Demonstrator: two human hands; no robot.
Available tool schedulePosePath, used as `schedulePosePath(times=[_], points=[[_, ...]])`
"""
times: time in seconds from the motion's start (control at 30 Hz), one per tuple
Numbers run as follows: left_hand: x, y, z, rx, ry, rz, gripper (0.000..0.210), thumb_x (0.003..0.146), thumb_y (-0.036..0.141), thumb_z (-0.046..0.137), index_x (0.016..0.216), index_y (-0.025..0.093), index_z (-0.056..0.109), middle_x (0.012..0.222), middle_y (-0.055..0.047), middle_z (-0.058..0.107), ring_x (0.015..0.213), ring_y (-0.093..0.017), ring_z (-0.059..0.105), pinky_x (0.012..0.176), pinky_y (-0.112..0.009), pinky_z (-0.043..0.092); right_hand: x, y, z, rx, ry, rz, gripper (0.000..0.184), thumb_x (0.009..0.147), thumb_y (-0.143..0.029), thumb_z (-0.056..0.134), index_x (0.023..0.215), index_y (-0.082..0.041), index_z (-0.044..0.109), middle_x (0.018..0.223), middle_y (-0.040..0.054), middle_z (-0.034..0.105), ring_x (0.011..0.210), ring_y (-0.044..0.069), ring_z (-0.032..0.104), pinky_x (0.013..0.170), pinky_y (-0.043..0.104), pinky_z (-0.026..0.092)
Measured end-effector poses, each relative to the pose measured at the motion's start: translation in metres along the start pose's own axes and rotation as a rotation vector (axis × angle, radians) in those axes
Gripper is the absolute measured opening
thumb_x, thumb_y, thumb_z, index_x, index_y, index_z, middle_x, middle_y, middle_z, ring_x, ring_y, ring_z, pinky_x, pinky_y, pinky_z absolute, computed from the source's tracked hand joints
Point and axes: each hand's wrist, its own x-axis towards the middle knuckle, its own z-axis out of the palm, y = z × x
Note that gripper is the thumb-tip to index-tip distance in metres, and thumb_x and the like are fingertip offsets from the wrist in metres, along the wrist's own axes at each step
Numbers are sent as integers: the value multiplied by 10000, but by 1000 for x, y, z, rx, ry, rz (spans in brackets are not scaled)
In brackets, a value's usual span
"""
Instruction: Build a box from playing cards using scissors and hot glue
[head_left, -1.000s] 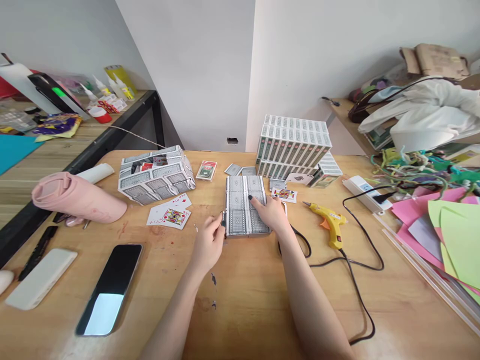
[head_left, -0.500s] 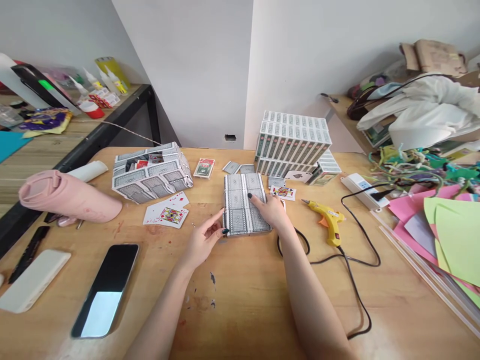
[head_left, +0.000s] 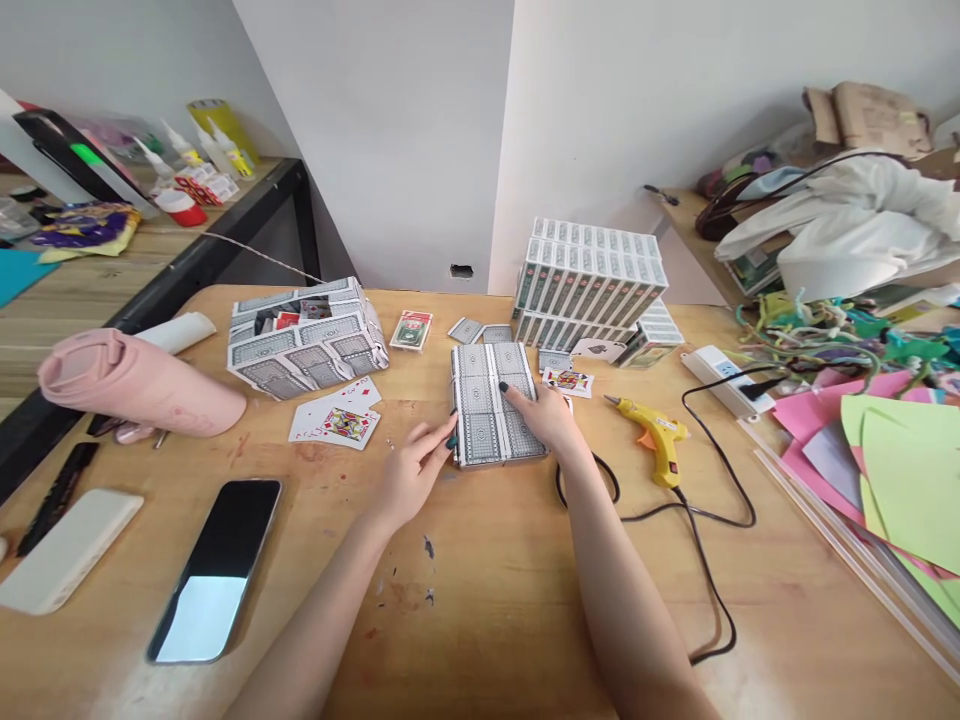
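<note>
Left hand (head_left: 411, 475) has been shifted slightly along the card-covered block (head_left: 480, 425), pinch uncertain; right hand (head_left: 551, 418) is spread over its finished-looking top; loose cards (head_left: 347, 426) are left unattached.

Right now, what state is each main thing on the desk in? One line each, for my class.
Card block: lying flat, touched by left hand and right hand
Card box: open on top, things inside
Loose cards beside it: face up, overlapping
Card packs: stacked in rows
Glue gun: lying on its side
Power strip: one black plug in
Phone: face up; on or off unclear
Marker: lying down, cap state unclear
</note>
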Motion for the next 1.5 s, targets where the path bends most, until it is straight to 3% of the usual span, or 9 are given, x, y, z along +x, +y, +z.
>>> schedulePosePath(times=[0.23,0.4,0.6,0.77,0.9,1.03,1.2,1.37,1.5], points=[[16,-2,5,-539,62,-318,567,694,347,735,1200,151,573,991,-76,634,929,-196,602,881,-364,480,-1,5,3,-8,77,-42,575,769,-642,488,1000,-142,653,1032,155,632,946,261,592,801,321,435],[21,-1,1,-619,28,-365,536,615,341,804,1073,137,616,1102,-124,658,1043,-236,601,981,-431,437,-6,4,3,17,177,-97,475,740,-628,527,789,-175,662,810,93,670,788,237,587,693,299,403],[14,2,10,-635,33,-352,586,678,331,767,1207,171,571,1167,-114,651,1099,-239,593,1008,-433,425,-9,6,0,109,212,-116,443,751,-587,523,769,-178,693,683,50,670,698,210,583,609,270,381],[10,11,20,-808,101,-425,638,653,239,791,1238,191,542,1130,-102,666,1092,-225,602,979,-401,452,-9,13,-1,226,229,-118,464,745,-574,546,892,-175,730,777,52,714,747,216,629,664,282,433],[10,16,24,-905,154,-496,616,559,157,836,1122,155,585,1115,-109,672,1020,-207,625,936,-366,475,-7,20,-1,325,226,-127,475,717,-572,587,916,-168,738,821,58,733,769,227,654,693,298,465],[8,27,23,-940,54,-425,434,567,234,831,954,137,660,1013,-85,702,923,-186,635,838,-305,500,-7,23,3,421,247,-136,472,727,-562,579,916,-158,732,876,66,743,824,231,667,714,300,493],[10,36,20,-1093,9,-446,434,581,203,805,975,173,625,975,-36,694,830,-154,637,692,-260,522,-17,26,-1,470,326,-126,427,734,-498,574,961,-163,711,906,74,736,795,215,668,720,315,505],[20,23,20,-1174,-11,-445,388,575,153,774,934,160,626,895,-16,683,715,-109,614,629,-217,510,-39,59,-40,219,647,24,385,751,-471,519,917,-159,671,853,104,700,779,235,634,761,385,485],[25,10,20,-1189,-33,-423,393,596,144,743,970,154,625,879,-19,677,671,-95,590,591,-200,489,-49,96,-66,-167,763,277,516,702,-540,553,1007,-126,603,1019,202,631,1119,366,492,942,518,357]])
